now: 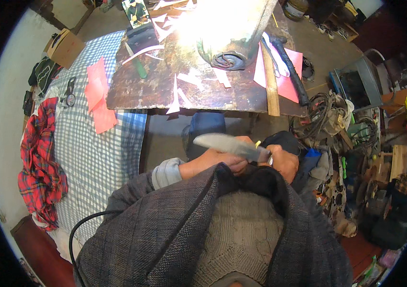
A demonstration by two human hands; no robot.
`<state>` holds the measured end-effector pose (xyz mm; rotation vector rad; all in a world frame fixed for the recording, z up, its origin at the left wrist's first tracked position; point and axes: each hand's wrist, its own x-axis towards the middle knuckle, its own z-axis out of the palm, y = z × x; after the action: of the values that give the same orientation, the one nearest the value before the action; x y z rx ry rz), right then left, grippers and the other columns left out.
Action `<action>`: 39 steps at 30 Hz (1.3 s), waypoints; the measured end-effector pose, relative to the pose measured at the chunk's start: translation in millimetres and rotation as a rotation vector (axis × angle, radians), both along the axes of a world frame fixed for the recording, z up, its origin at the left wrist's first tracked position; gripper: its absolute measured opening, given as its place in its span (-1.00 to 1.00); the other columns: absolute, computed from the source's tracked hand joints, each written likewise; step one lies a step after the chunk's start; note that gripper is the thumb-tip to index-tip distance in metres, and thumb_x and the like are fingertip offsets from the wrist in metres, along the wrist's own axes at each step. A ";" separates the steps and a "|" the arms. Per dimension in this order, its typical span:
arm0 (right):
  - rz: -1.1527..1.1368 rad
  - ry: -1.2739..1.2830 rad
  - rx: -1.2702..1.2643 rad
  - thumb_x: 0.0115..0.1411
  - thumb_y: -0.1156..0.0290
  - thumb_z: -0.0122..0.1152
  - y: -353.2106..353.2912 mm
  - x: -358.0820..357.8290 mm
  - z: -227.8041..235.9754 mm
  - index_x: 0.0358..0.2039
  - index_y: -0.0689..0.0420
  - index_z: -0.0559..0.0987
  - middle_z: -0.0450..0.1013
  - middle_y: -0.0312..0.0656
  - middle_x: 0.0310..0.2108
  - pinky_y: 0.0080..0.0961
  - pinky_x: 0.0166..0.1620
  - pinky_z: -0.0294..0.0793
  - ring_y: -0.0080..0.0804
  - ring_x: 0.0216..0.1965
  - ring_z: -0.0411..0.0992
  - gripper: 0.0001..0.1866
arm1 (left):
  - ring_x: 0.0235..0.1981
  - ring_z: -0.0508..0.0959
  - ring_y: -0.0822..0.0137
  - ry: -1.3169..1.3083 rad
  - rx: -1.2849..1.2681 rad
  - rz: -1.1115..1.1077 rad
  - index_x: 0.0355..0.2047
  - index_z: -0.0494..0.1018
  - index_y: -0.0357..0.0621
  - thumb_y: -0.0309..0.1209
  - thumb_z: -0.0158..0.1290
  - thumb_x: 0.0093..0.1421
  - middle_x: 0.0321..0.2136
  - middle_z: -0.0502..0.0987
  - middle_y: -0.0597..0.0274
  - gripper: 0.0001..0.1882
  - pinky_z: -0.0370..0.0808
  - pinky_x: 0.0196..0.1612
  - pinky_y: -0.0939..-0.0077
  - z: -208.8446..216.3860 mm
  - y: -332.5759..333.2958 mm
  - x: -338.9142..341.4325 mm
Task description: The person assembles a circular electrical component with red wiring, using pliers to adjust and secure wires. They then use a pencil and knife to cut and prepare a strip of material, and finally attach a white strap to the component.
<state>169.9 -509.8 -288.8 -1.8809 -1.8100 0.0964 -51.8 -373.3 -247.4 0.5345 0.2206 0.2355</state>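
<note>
A knife with a broad, slightly blurred metal blade lies across in front of my body, its rounded tip to the left. My right hand is wrapped around its handle. Behind and below the blade, my left hand is closed, its fingers partly covered by the blade. A small yellow bit shows between the hands. Whatever my left hand grips is hidden. Both hands are close together over my lap, just short of the table's near edge.
The worn wooden table ahead bears white scraps, a green-handled tool, a brightly lit metal container, pink paper and a wooden strip. A checkered bed stands left; coiled cables and clutter lie right.
</note>
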 end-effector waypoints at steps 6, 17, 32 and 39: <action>-0.430 0.266 0.069 0.41 0.30 0.00 5.0 87.6 71.1 -0.18 0.17 0.52 0.56 0.02 -0.38 -0.18 -0.34 0.50 0.09 -0.43 0.55 -0.78 | -0.47 0.44 0.51 0.244 0.574 -0.003 -0.23 0.47 -0.21 -0.28 0.02 0.44 -0.53 0.42 0.35 -0.77 0.40 -0.39 0.52 21.9 7.6 -8.5; 0.156 0.324 -0.195 0.21 0.16 0.39 7.8 -9.4 41.0 -0.19 0.13 0.50 0.55 0.03 -0.47 -0.12 -0.37 0.52 0.09 -0.42 0.58 -0.64 | -0.61 0.35 0.63 0.219 0.479 0.021 -0.14 0.44 -0.25 -0.43 0.00 0.43 -0.59 0.38 0.45 -0.87 0.31 -0.54 0.70 23.5 21.5 -3.3; -0.330 0.970 -0.063 0.46 0.22 0.05 -7.3 34.5 44.4 -0.01 0.14 0.54 0.28 -0.44 -0.57 -0.64 -0.48 0.16 -0.73 -0.56 0.19 -0.71 | -0.74 0.42 0.51 0.238 0.585 0.208 0.20 0.36 -0.31 -0.39 -0.07 0.45 -0.53 0.55 0.14 -0.62 0.33 -0.66 0.69 -0.3 48.2 10.1; -0.195 0.924 -0.115 0.54 0.13 -0.11 2.9 18.2 39.0 0.04 0.15 0.47 0.24 -0.40 -0.61 -0.66 -0.54 0.14 -0.70 -0.61 0.14 -0.64 | -0.74 0.46 0.46 0.277 0.720 0.224 0.17 0.34 -0.36 -0.40 -0.10 0.48 -0.45 0.60 0.04 -0.65 0.30 -0.72 0.73 0.2 50.4 17.8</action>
<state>188.1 -506.9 -249.8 -1.6461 -0.9967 0.8558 -34.0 -323.0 -247.1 1.2632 0.4711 0.4640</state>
